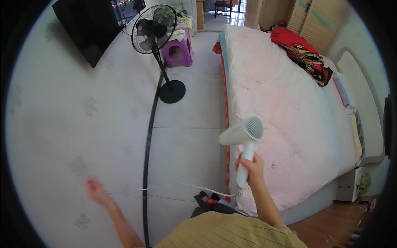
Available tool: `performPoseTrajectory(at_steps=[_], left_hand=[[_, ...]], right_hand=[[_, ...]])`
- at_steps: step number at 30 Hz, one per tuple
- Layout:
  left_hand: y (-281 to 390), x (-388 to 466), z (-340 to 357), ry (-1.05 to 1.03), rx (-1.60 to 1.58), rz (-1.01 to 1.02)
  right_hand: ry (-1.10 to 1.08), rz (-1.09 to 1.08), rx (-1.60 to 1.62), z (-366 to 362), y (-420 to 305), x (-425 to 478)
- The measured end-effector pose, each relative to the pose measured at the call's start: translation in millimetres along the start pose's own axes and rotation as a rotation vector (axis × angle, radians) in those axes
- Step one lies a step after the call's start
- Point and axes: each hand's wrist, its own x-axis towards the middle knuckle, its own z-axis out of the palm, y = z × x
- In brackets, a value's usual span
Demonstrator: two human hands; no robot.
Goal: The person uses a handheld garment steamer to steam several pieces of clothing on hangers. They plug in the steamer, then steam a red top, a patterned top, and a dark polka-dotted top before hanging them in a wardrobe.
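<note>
A white hair dryer (237, 133) is in my right hand (254, 169), whose fingers wrap around its handle. Its barrel points left and its round grille faces right, above the edge of the bed. From the bottom of the handle a white cord (207, 188) runs left across the floor and fades in blur. Off to the left, in front of the pale patterned wall, my left hand (94, 188) is raised and blurred. A faint thin line reaches toward its wrist; whether the fingers hold anything is unclear.
A bed with a pink-white cover (279, 117) lies along the right, with red clothing (293, 40) on it. Ahead, a black standing fan (172, 91) stands near a purple plastic stool (178, 51). At upper left hangs a television (90, 28). Below it runs a dark skirting strip (148, 148).
</note>
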Motion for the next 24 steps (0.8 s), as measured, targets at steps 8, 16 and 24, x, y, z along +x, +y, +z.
performPoseTrajectory(at_steps=[8, 16, 24], left_hand=[[81, -78, 207, -0.858, -0.503, -0.443], [144, -46, 374, -0.981, -0.397, -0.383], [177, 2, 514, -1.011, -0.266, -0.454]], right_hand=[[0.426, -0.045, 0.165, -53, -5, 48], [0.614, -0.226, 0.216, -72, -64, 234], [0.383, -0.4, 0.1, -29, -145, 407]])
